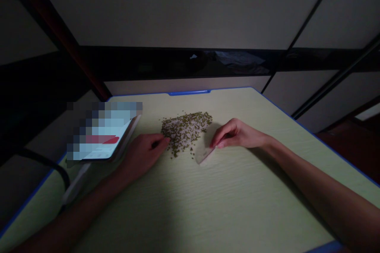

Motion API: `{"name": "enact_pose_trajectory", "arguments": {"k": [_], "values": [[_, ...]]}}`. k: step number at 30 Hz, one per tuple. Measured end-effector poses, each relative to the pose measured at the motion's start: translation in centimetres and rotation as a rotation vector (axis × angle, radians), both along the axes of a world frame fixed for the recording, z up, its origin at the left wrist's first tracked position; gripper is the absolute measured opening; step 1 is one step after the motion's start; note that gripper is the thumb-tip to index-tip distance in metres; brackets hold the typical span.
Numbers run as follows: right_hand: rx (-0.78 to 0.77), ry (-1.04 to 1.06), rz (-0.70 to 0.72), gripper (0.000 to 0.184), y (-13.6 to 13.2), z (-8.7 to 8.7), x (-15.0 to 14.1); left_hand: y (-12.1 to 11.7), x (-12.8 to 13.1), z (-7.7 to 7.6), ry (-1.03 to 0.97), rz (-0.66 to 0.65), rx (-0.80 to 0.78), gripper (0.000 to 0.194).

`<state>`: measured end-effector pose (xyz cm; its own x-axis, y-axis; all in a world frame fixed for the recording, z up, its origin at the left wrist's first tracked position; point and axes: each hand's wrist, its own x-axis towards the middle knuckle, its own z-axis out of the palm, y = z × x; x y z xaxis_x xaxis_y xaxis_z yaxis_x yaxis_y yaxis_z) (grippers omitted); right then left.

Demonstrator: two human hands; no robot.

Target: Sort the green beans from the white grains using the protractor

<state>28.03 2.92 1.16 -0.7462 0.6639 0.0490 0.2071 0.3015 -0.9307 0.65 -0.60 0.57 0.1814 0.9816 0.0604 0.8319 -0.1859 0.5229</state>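
Observation:
A spread-out pile of small green beans mixed with pale grains, which look like mung beans and rice (187, 128), lies on the pale wood-grain table (190, 205). My left hand (145, 152) rests at the pile's left edge with its fingers curled in and the tips close together by the beans. Whatever it may hold is hidden. To the right of the pile, my right hand (230, 134) pinches a thin, see-through flat plastic piece (205, 155). That piece is tilted, its lower edge near the tabletop, beside a few stray beans.
At the left stands a lit tablet (103, 142), propped at a slant, its screen partly blurred out. A dark cable (50, 160) runs beside it. The table has a blue rim with a blue handle (190, 92) at the far side. Behind rises a cabinet panel (178, 8).

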Motion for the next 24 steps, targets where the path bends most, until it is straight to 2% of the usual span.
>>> {"name": "enact_pose_trajectory", "arguments": {"k": [4, 11, 15, 24], "values": [[-0.023, -0.025, 0.029, 0.013, 0.0, 0.2, 0.3, 0.0, -0.1, 0.0, 0.002, -0.003, 0.0, 0.038], [0.077, 0.043, -0.102, 0.013, 0.1, -0.5, -0.3, 0.0, -0.1, 0.0, -0.01, 0.016, -0.013, 0.038], [0.09, 0.055, -0.129, 0.015, 0.1, -0.7, -0.6, -0.1, 0.0, 0.0, -0.006, 0.007, -0.006, 0.038], [0.009, 0.025, 0.018, 0.013, -0.5, -0.2, -0.7, 0.0, -0.1, 0.0, -0.002, 0.001, 0.003, 0.037]]}}
